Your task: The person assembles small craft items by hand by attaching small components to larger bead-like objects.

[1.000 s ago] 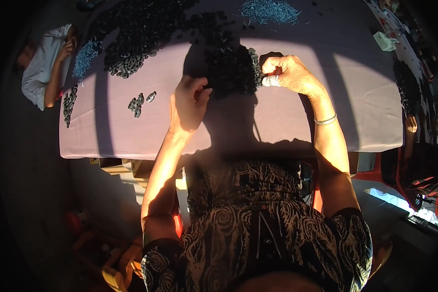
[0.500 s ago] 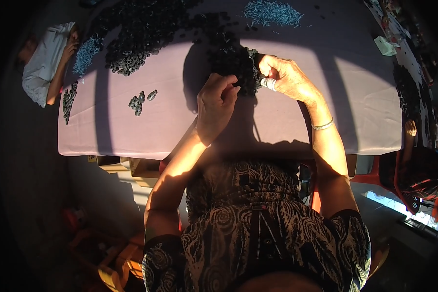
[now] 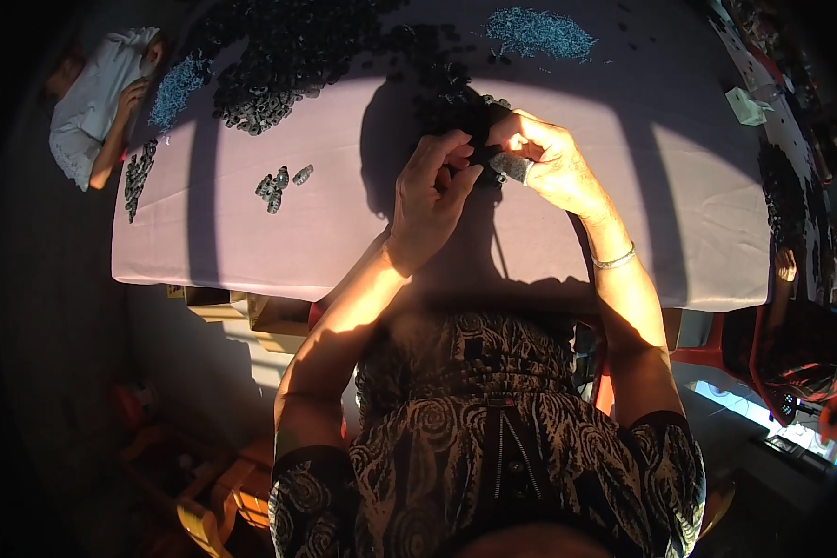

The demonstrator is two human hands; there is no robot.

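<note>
while small, chunky black pieces lie heaped, the left hand grips nothing visibly, fingertips apart; right hand's grip, cannot tell.

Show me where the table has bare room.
Bare table lies between the small cluster and the near edge, and between the right hand and the white box. Crowded: the black heap, far left, and the black pieces beyond the left hand.

Hard sunlight, dark shadows across the table, blackened fisheye edges

no legible text, labels, numbers, signs
</note>
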